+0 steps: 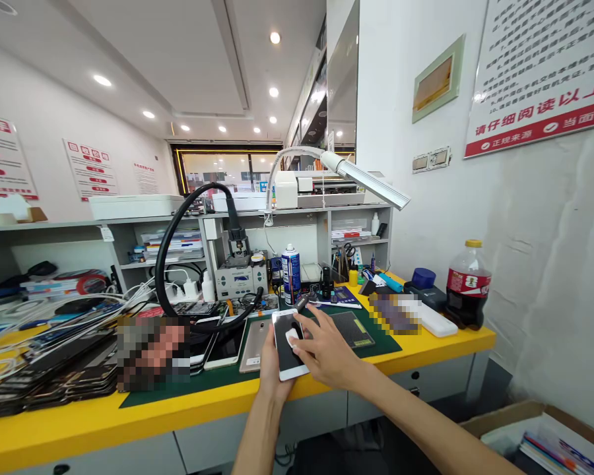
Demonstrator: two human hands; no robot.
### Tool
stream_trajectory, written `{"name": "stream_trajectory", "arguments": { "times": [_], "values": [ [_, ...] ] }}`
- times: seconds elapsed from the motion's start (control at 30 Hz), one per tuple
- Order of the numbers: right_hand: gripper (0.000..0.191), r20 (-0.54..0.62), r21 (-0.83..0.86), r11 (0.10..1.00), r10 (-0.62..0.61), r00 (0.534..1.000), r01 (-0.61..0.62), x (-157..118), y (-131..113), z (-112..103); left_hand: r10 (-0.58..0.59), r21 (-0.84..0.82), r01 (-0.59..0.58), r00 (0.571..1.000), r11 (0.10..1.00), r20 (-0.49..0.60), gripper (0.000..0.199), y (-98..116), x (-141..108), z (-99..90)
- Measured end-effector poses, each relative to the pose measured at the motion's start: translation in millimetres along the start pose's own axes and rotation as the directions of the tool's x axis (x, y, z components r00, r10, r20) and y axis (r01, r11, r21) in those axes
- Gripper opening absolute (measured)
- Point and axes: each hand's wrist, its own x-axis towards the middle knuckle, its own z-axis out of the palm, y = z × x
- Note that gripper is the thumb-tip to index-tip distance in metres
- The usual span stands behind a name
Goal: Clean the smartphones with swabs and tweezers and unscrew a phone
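Note:
A white-framed smartphone with a dark screen is held above the front of the bench. My left hand is closed around its left edge from below. Over the screen, my right hand pinches a small white piece that looks like a wipe or pad and seems to touch the glass. A gold phone back lies just left of my left hand on the green mat. Beside it rests another white phone. A dark gridded plate is behind my right hand.
Stacked phone parts and white cables crowd the left side. A black hose arches from a grey rework station. A spray can stands behind the phone. At the right are a white case and a cola bottle.

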Motion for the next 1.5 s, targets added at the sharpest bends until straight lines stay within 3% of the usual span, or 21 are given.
{"name": "stream_trajectory", "arguments": {
  "times": [0.17, 0.33, 0.57, 0.87, 1.03, 1.23, 1.5],
  "values": [
    [0.03, 0.009, -0.017, 0.999, -0.028, 1.0, 0.028, -37, -19, -3, -0.003, 0.006, 0.003, 0.999, 1.0, 0.048, 0.048, 1, 0, -1.9],
    [0.032, 0.0, -0.049, 0.999, -0.015, 1.0, 0.015, -50, -24, -3, -0.001, 0.012, 0.0, 0.998, 1.0, 0.07, 0.05, 2, -1, -1.8],
    [0.029, -0.03, -0.057, 0.995, 0.078, 0.996, -0.08, -27, -11, 3, -0.014, 0.008, 0.013, 0.997, 1.0, 0.078, 0.049, 3, -1, 0.4],
    [0.032, -0.013, -0.05, 0.979, 0.195, 0.981, -0.196, 23, 21, 10, 0.007, -0.006, -0.007, 0.999, 1.0, -0.052, 0.038, 3, 0, 3.1],
    [0.036, 0.007, -0.035, 0.974, 0.223, 0.975, -0.222, 40, 36, 14, 0.015, -0.001, -0.015, 0.998, 1.0, -0.054, 0.039, 3, -2, 6.9],
    [0.035, 0.016, -0.008, 0.979, 0.205, 0.979, -0.205, 40, 39, 13, 0.003, 0.023, -0.002, 0.999, 1.0, -0.035, 0.044, 2, -4, 6.7],
    [0.031, 0.017, 0.033, 0.99, 0.136, 0.991, -0.136, 11, 24, 0, 0.038, 0.018, -0.037, 0.999, 0.999, -0.024, 0.043, 0, -1, 2.3]
  ]
}}
